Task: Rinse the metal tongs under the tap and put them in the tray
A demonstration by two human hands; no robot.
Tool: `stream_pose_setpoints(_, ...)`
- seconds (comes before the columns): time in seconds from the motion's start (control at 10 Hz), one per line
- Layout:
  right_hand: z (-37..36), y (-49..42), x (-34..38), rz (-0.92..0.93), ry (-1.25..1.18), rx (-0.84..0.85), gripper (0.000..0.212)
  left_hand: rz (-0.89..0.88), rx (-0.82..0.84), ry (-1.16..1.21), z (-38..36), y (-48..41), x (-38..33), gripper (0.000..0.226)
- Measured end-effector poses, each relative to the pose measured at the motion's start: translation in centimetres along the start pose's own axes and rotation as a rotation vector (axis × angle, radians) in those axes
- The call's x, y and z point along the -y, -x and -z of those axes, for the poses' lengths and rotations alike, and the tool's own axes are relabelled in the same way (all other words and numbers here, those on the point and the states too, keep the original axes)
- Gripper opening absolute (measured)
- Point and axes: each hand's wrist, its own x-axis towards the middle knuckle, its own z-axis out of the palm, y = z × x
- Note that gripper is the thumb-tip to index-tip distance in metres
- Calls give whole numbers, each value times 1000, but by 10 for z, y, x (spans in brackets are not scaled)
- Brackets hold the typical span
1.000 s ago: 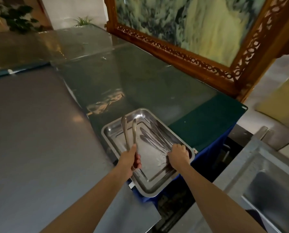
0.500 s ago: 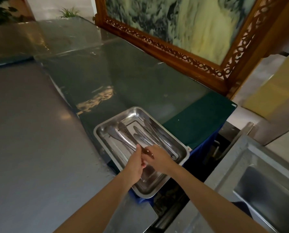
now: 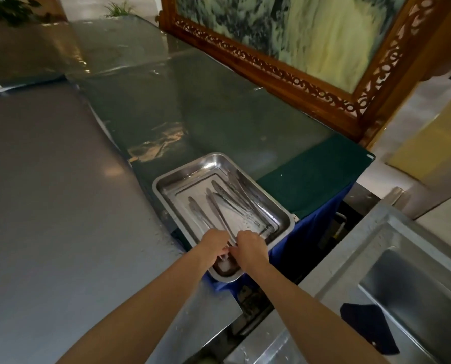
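Note:
A shiny steel tray [image 3: 166,183] sits at the near end of the green-covered table. Inside it lie several metal tongs; one pair [image 3: 211,208] fans out flat toward the far left, and another pair [image 3: 241,198] lies along the right side. My left hand [image 3: 214,243] and my right hand [image 3: 250,245] meet over the tray's near end. Both pinch the hinge end of the left pair, which rests on the tray floor. My fingers hide that hinge end.
A grey steel counter [image 3: 48,206] fills the left. A steel sink [image 3: 416,285] with a dark cloth [image 3: 369,327] on its rim is at lower right. A carved wooden frame [image 3: 298,82] stands behind the table. A gap [image 3: 256,306] separates counter and sink.
The tongs went from upright in my left hand to lying flat in the tray. My right hand left the tray's rim and joined the left at the tongs' hinge end.

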Motion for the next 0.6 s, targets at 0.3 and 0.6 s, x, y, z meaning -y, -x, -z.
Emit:
stream_pose_setpoints(0.3, 15, 28, -7, 81, 87, 61, 44, -354, -106, -495, 14, 46, 31, 46)
stream_pose_setpoints(0.6, 86, 86, -15, 188, 31, 202, 73, -382, -140, -824, 27, 110, 35, 57)
